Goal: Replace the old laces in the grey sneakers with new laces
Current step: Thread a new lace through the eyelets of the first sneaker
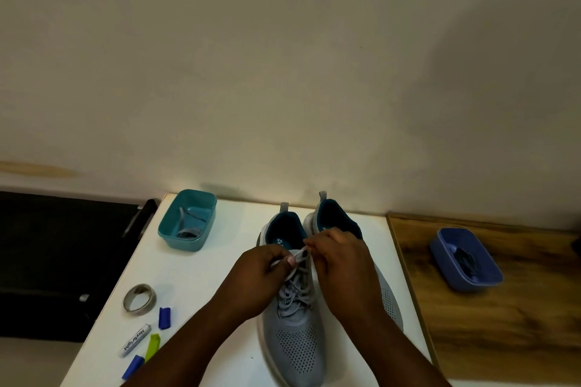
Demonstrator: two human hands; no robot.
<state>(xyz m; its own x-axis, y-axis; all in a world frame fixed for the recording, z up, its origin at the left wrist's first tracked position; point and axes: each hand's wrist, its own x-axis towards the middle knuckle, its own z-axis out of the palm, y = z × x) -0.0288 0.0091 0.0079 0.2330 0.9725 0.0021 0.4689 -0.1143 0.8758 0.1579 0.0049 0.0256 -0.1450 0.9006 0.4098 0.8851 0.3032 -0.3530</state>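
Right sneaker (385,289) half hidden behind right hand (341,264), lacing unreadable.

Dim, warm light; the wall (283,56) darkens toward 2 o'clock. Soft shadows sit behind the sneakers (301,276). Wide-angle bending at edges.
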